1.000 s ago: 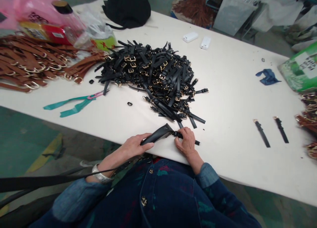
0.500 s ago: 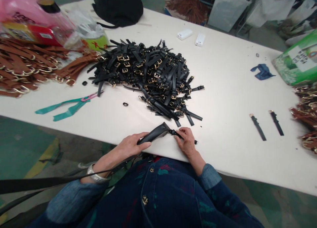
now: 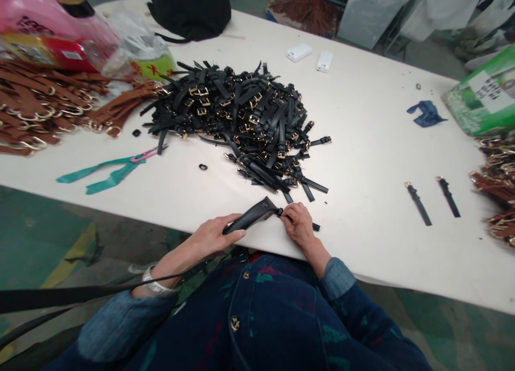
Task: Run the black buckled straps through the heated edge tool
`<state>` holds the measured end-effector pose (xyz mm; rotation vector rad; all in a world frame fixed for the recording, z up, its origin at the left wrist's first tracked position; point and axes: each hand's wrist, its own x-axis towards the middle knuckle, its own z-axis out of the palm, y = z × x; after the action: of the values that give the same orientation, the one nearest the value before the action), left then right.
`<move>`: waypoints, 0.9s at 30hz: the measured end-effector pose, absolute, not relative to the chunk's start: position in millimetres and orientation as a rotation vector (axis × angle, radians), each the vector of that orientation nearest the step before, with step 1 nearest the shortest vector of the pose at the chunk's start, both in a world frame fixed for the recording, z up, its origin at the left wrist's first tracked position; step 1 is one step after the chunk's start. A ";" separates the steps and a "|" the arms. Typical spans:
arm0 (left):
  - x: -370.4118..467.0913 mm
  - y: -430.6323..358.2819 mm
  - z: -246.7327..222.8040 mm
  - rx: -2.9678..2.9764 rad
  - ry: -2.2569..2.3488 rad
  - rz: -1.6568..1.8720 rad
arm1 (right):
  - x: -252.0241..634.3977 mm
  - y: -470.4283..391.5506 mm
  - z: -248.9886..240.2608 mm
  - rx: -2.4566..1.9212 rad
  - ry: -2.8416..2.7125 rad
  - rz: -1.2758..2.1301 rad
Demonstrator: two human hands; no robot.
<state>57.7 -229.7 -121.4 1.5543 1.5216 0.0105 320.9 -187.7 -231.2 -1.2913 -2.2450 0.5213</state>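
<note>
Person's left hand [image 3: 213,235] is gripping a wide black strap [image 3: 250,215] on the near side of the black buckle-strap pile [image 3: 257,116], right hand [image 3: 299,223] is pinching a narrow black strap [image 3: 317,227] at the wide one's end, and two short straps [image 3: 418,204] are lying right of the pile.

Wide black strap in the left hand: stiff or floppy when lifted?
Probably springy, not limp: the strap arches up between left hand and right hand without sagging. It may slip somewhat, as its surface looks smooth and slightly shiny.
</note>
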 end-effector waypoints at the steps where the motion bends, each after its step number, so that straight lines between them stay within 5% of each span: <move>1: 57.6 -230.3 -122.1 1.553 1.521 0.016 | 320.9 -186.5 -229.8 -1.291 -2.252 0.544; 12: 54.1 -236.6 -128.5 1.564 1.508 0.065 | 309.1 -180.1 -238.5 -1.527 -2.067 0.575; 27: 45.4 -239.5 -128.1 1.625 1.460 0.054 | 327.6 -177.9 -238.0 -1.210 -2.193 0.732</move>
<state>45.4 -239.5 -128.1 1.6253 1.4602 0.0543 327.6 -177.9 -238.0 -1.2098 -2.1928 0.7319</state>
